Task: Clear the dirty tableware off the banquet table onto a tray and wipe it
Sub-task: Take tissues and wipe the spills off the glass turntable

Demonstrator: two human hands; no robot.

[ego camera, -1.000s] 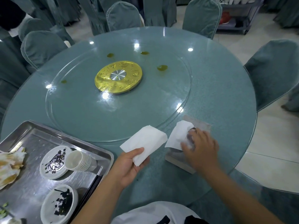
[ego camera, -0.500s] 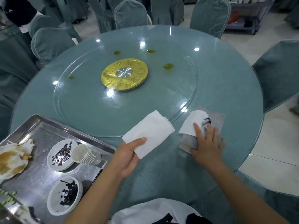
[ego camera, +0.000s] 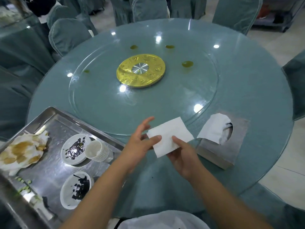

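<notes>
Closest on the metal tray (ego camera: 54, 169), which sits on the left near edge of the round table (ego camera: 257, 100), lies a white plate (ego camera: 76, 190) smeared with dark sauce. Just beyond it is a second smeared plate (ego camera: 75, 149), with a stack of white cups (ego camera: 97, 150) lying on its side against the rim. A crumpled, brown-stained napkin (ego camera: 21, 152) fills the tray's left end, and green scraps (ego camera: 23, 190) lie near the front.

Both hands hold one clean white tissue (ego camera: 170, 136) above the table's near edge. The right hand (ego camera: 183, 157) pinches its lower right part, thumb on top and fingers underneath. The left hand (ego camera: 140, 144) pinches the left edge under its thumb, while its other fingers are spread, the forefinger pointing away.

Just right of the hands a metal tissue box (ego camera: 231, 146) rests on the table, with a tissue sticking up from its opening.

Farther off is the glass turntable (ego camera: 102, 103) with a gold disc (ego camera: 140, 71) at its centre and several oily spots (ego camera: 187, 63) around it. Covered chairs (ego camera: 69, 33) ring the far side.
</notes>
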